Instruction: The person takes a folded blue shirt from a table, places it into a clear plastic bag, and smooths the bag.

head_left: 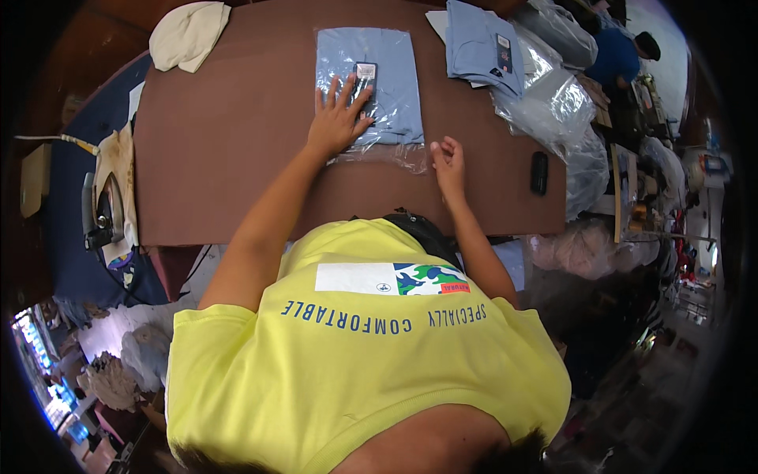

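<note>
On the brown counter (pixel 237 158), the left hand (pixel 338 118) lies open and flat on a bagged, folded blue shirt (pixel 371 83), while the right hand (pixel 447 156), loosely curled and holding nothing, touches the bag's clear open flap (pixel 395 154). To fold that flap neatly, I judge, the flat palm should pin the bag firmly. A dark tag with a small white label (pixel 365 75) lies by the fingertips; another tagged blue shirt (pixel 482 43) sits right, beside clear bags (pixel 553 103).

Left grip (pixel 338 117) flat with fingers spread, arm outstretched; right grip (pixel 447 156) loosely curled.

bare table (pixel 229 158) left, bag pile (pixel 553 103) right
</note>
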A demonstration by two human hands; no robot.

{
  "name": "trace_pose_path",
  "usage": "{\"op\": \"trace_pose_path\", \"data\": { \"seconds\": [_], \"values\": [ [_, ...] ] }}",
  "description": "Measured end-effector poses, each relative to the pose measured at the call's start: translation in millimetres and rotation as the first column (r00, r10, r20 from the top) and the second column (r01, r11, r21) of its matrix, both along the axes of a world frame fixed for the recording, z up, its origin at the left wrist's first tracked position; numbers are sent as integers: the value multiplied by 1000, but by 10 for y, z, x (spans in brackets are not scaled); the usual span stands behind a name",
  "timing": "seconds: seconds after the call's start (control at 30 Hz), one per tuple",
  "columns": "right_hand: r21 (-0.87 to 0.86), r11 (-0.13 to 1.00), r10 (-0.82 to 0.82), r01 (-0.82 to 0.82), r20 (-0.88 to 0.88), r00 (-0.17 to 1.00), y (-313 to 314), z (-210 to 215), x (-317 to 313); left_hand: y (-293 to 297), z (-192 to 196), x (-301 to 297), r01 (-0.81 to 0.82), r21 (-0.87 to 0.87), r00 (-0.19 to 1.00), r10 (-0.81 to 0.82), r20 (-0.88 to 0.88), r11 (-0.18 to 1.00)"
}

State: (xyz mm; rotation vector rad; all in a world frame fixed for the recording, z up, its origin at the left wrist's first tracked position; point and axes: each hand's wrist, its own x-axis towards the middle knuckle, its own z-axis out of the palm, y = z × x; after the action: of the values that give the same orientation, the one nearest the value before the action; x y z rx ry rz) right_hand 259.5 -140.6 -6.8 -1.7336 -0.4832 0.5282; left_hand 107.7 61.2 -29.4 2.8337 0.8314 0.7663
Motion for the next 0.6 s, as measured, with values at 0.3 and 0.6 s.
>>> {"op": "trace_pose_path", "data": {
  "seconds": [0.3,0.6],
  "values": [
    [86,981,188,-171,-270,944,616,301,-25,-499,22,-376,-16,-569,993,82,90,822],
    [-437,876,465,-206,649,602,1280,1015,-524,-422,320,327,670,-704,681,573,456,-236]
  ]
}}
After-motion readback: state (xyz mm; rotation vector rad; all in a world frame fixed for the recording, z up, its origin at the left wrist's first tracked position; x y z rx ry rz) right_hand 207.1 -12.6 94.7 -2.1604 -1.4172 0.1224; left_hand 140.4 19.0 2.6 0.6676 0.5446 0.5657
